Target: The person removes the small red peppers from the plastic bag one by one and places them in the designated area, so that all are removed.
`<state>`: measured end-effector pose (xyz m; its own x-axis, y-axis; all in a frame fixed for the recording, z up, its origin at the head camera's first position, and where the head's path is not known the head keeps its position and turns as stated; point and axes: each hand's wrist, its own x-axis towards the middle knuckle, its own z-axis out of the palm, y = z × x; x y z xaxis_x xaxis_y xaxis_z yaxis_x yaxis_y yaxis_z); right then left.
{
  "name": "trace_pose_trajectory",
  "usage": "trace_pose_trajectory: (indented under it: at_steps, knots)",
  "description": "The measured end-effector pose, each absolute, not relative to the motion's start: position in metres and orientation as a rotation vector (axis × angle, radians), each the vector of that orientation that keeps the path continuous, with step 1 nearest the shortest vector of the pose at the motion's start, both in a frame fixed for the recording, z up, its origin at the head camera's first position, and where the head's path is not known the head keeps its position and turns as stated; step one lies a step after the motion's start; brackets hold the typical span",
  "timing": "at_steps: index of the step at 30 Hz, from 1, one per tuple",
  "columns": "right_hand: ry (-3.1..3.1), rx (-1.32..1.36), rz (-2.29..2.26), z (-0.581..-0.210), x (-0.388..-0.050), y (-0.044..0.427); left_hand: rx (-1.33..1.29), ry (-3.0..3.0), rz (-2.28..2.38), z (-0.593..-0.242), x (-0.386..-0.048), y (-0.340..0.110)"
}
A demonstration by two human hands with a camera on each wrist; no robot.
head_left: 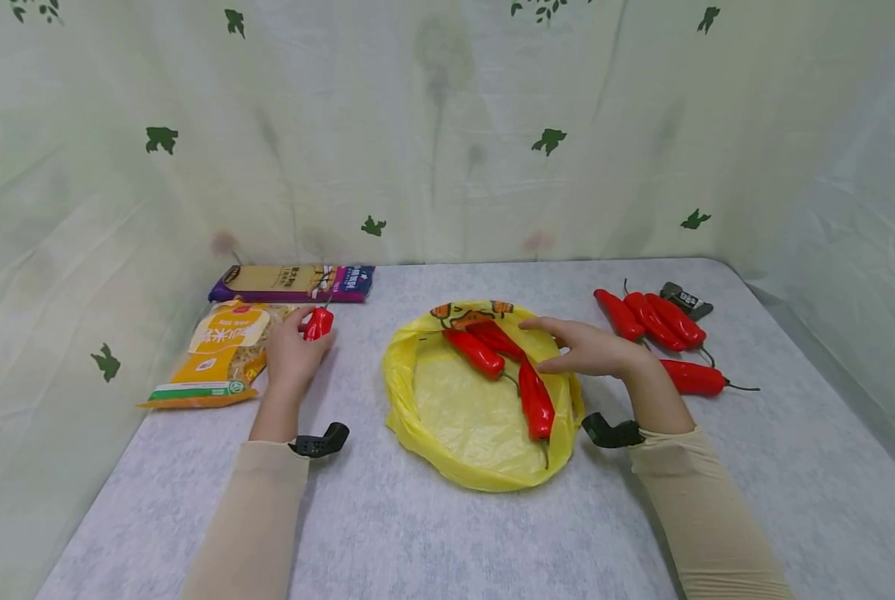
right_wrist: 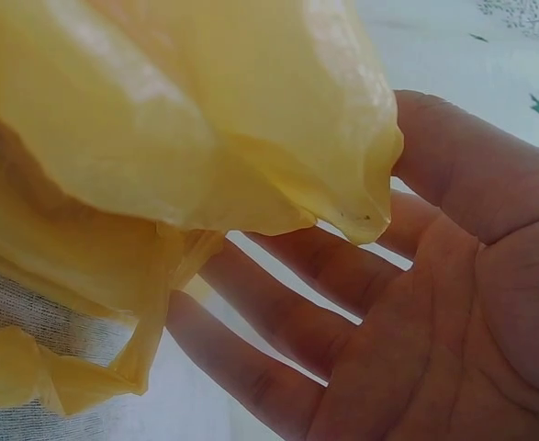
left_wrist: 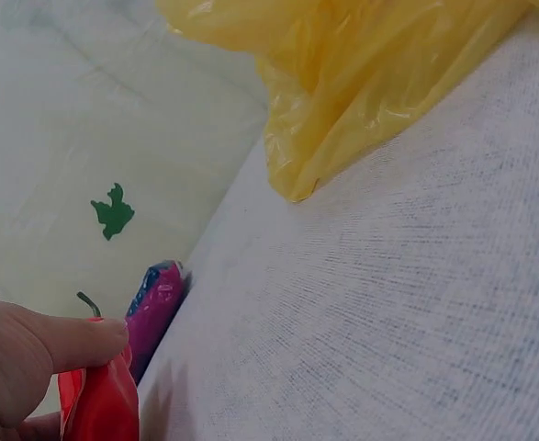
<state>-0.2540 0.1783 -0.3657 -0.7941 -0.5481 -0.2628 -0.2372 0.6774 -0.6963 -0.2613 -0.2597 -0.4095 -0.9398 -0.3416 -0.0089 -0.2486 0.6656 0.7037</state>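
Basically, left hand (head_left: 295,354) pinches a red pepper (head_left: 318,323), thumb across it near the top, stem poking up past the grip, body showing below the thumb; orange grain packet (head_left: 218,354) just beside. Right hand (head_left: 596,348) at the right rim of the yellow bag (head_left: 400,379), fingers spread, thumb apart. Three peppers (head_left: 476,353) inside bag; pinched one outside, left of it.

Red pepper (head_left: 318,325) in my left hand (head_left: 296,350): one
Red peppers (head_left: 537,408) in the bag (head_left: 400,375): three that I can make out
Red peppers (head_left: 655,322) to my right: four
Yellow bag: one
Large food packets (head_left: 222,346) to my left: two
Small black packet (head_left: 685,299): one
My wrist cameras (head_left: 614,432): two
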Motion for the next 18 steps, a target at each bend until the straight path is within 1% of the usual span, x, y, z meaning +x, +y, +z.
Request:
trace_pose_trajectory:
  at_steps: [10,18]
  knots:
    - [2.427,-0.613,-0.921,-0.3653,-0.2546,0.1773,0.539,-2.795,-1.061,-0.4156,-0.2621,-0.2572]
    - [2.431,-0.611,-0.923,-0.3672,-0.2552,0.1785,0.604,-2.738,-1.120,-0.4112,-0.2614,-0.2553]
